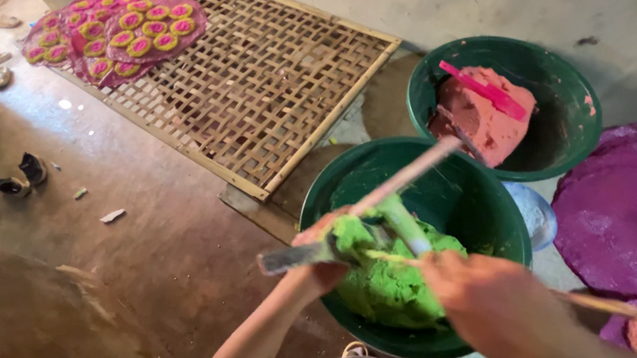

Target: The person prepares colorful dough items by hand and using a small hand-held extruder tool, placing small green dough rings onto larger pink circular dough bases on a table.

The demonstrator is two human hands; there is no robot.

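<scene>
My left hand (320,253) is closed around a long wooden stick (403,177) that slants up to the right, its middle coated with green paste. A flat grey blade (287,259) juts out to the left from under this hand. My right hand (485,296), blurred, grips a thin bamboo stick (596,303) lying crosswise, its tip touching the green paste (390,291). Both hands hover over the near dark green bowl (492,203), which holds that paste.
A second green bowl (577,80) behind holds pink paste (473,117) and a pink spatula (487,92). A woven bamboo mat (266,77) on the floor carries a pink sheet of yellow-and-pink rounds (116,29). A purple sheet (618,213) lies at right, with a small pale bowl (536,216) beside it.
</scene>
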